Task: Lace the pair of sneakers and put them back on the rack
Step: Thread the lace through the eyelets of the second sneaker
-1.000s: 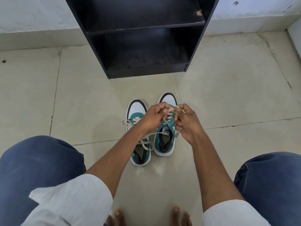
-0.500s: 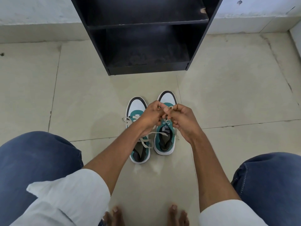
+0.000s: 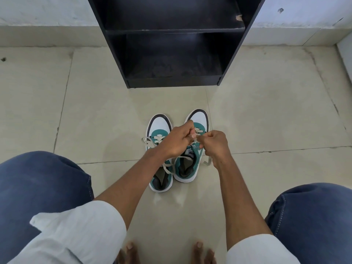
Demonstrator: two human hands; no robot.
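Two white, teal and black sneakers stand side by side on the tiled floor, toes pointing to the rack. My left hand (image 3: 176, 141) and my right hand (image 3: 215, 142) hover over the right sneaker (image 3: 192, 164), each pinching an end of its cream lace (image 3: 197, 132) above the eyelets. The left sneaker (image 3: 159, 128) lies partly under my left wrist; its lace (image 3: 147, 142) trails loose off its left side. The black shoe rack (image 3: 171, 80) stands just beyond the shoes, with nothing on its two visible shelves.
My knees in blue jeans frame the view at lower left (image 3: 38, 187) and lower right (image 3: 312, 212). My bare toes (image 3: 129, 250) show at the bottom edge. A pale wall (image 3: 47, 14) runs behind the rack.
My hands have drawn a little apart over the right sneaker, the right hand moving right and pulling its lace end. The view has tilted slightly, so shoes and rack sit lower in frame.
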